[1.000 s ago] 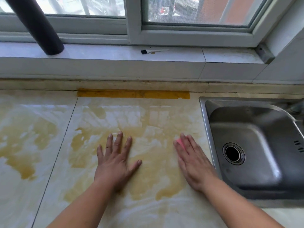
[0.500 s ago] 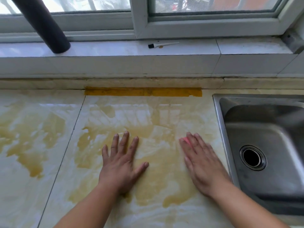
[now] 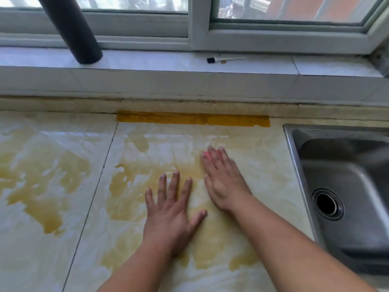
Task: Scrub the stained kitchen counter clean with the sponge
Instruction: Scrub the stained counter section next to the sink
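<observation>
The counter [image 3: 52, 239] is pale marble-look tile with wide yellow-brown stains across both slabs. My right hand [image 3: 224, 182] lies flat on it, fingers pointing away, pressing a pink sponge [image 3: 207, 155] of which only a small bit shows between the fingertips. The hand is blurred. My left hand [image 3: 171, 211] rests flat on the stained tile just left of it, fingers spread, holding nothing.
A steel sink [image 3: 347, 186] with a dark drain sits at the right. A strip of yellow tape [image 3: 189, 119] runs along the counter's back edge. On the window sill lie a small brush [image 3: 223, 59] and the end of a dark tube [image 3: 77, 36].
My right hand has slid the sponge forward and leftward, closer to my left hand. The left hand has stayed put on the tile. The view has shifted left.
</observation>
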{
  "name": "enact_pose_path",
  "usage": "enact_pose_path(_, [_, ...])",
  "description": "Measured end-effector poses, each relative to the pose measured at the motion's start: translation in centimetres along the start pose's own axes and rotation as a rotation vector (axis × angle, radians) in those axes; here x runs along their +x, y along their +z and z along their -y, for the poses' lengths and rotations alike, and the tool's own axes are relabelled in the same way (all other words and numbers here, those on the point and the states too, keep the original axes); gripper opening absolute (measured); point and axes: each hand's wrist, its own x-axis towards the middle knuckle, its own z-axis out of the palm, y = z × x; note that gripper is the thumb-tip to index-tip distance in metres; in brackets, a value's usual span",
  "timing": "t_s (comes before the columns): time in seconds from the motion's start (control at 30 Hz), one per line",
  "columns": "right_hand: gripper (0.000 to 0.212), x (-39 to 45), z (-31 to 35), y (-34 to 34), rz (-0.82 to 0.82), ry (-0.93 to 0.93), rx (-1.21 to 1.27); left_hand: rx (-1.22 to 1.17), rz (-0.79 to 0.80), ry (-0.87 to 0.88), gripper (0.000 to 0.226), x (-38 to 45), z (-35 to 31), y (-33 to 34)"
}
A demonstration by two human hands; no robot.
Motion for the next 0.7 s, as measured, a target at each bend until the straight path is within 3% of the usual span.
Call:
enact_pose_path(0.07, [0.059,-0.6,-2.2,-0.8,-0.019,-0.022,-0.025,-0.009,-0.015,0.003,0.092,0.0,0.0,0.0])
enact_pose_path(0.23, [0.058,-1.9,-9.9,-3.5,-0.15,0.361,-0.029,-0.042,-0.079,0.019,0.092,0.0,0.3,0.5])
enact_pose_path(0.37, [0.061,3.3,-7.4,-3.6,-0.175,0.521,0.031,-0.047,-0.076,0.017,0.094,0.1,0.4,1.1])
enact_pose_path(0.43, [0.063,6.5,-3.5,-2.9,-0.124,0.419,0.025,-0.052,-0.086,0.018,0.091,0.3,0.3,1.4])
enact_pose_path(0.57, [0.062,7.9,3.8,-0.6,-0.016,-0.015,0.008,-0.026,-0.121,0.025,0.09,0.6,0.3,2.0])
enact_pose_path(0.63, [0.061,7.2,3.5,-0.7,-0.002,-0.126,-0.012,-0.018,-0.123,0.025,0.09,0.7,0.4,2.1])
enact_pose_path(0.7, [0.062,6.6,0.3,-1.6,-0.038,-0.085,-0.051,-0.014,-0.123,0.021,0.09,0.7,0.4,2.2])
